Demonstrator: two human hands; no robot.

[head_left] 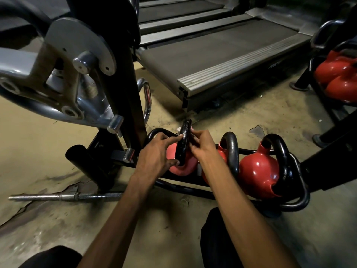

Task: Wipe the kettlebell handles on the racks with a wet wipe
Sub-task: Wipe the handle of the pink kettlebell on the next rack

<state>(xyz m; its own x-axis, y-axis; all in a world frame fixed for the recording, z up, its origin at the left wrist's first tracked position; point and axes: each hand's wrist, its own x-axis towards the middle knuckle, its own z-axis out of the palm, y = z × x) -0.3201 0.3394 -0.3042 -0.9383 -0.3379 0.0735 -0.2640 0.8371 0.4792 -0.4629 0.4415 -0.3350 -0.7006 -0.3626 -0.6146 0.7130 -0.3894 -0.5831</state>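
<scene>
Three red kettlebells with black handles sit in a low black rack (298,202) on the floor. My left hand (154,151) grips the black handle (184,140) of the leftmost kettlebell (182,168) from the left, thumb low and fingers higher up. From the right, my right hand (202,144) curls its fingers against the same handle. A small white scrap (178,129) shows behind the handle's top; I cannot tell whether it is the wipe. The middle kettlebell (231,149) and the right kettlebell (258,171) stand untouched.
A black and chrome machine frame (119,74) rises close on the left of the rack. A steel bar (63,196) lies on the cracked floor at the lower left. A treadmill deck (212,55) lies beyond. Another rack of red kettlebells (338,78) stands at far right.
</scene>
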